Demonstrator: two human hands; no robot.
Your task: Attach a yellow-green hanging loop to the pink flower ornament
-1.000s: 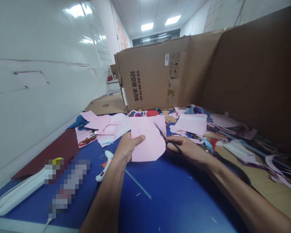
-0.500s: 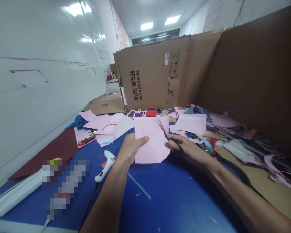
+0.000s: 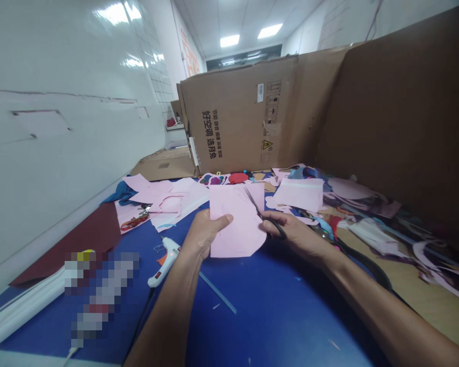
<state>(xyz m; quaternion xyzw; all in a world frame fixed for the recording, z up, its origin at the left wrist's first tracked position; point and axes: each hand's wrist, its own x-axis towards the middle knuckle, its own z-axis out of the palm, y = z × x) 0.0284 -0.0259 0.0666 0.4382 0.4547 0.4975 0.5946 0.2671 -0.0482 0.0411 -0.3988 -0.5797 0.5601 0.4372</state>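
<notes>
The person's left hand (image 3: 203, 235) grips a sheet of pink paper (image 3: 237, 221) near the middle of the frame, thumb on top and fingers beneath it, holding the sheet just above a blue work surface (image 3: 252, 311). A faint curved line runs across the paper, and its lower edge is cut into a rounded shape.

The right hand (image 3: 294, 237) is clamped around the black loops of a pair of scissors (image 3: 262, 216), which enter the sheet's right side. One steel blade shows at the upper right of the paper. How far apart the blades stand, I cannot tell.

A white hot glue gun (image 3: 165, 260) lies just beside the left wrist, its black cord (image 3: 141, 317) trailing toward the bottom of the frame. Loose pink paper scraps (image 3: 170, 202) lie ahead and to the left, and a pale pink sheet (image 3: 300, 194) lies to the upper right. A maroon sheet (image 3: 86, 244) sits at the left, against a white tiled wall (image 3: 65, 153). A large cardboard box (image 3: 233, 117) stands upright at the far end.
</notes>
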